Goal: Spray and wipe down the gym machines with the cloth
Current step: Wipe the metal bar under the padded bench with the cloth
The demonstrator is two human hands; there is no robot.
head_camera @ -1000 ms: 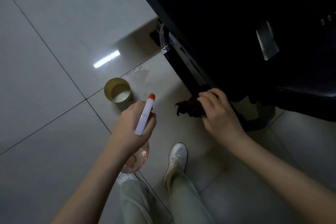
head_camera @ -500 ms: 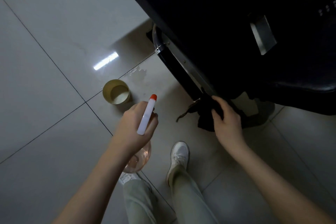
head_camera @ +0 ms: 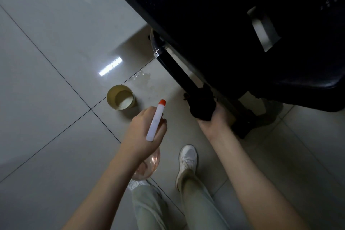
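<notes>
Two hands are in view, and we note each in turn. The left hand [head_camera: 143, 132] is curled round the neck of the spray bottle [head_camera: 155, 122] and grips it. The bottle's white head with its orange tip points up and away from us, towards the machine [head_camera: 224, 24], and its clear, rounded body hangs below the wrist. The right hand [head_camera: 214, 123] grips the cloth [head_camera: 202, 104], a dark wad pressed against the black frame tube [head_camera: 177, 73] that runs under the machine's padded part. The cloth covers the fingers, so we cannot tell how far they wrap round the tube.

We also record a round tin [head_camera: 121, 97] standing upright on the floor [head_camera: 56, 43], beside a tile joint and just beyond the bottle tip. A small wet patch [head_camera: 143, 76] lies between the tin and the tube. One white shoe [head_camera: 187, 158] rests on the tiles below the right forearm.
</notes>
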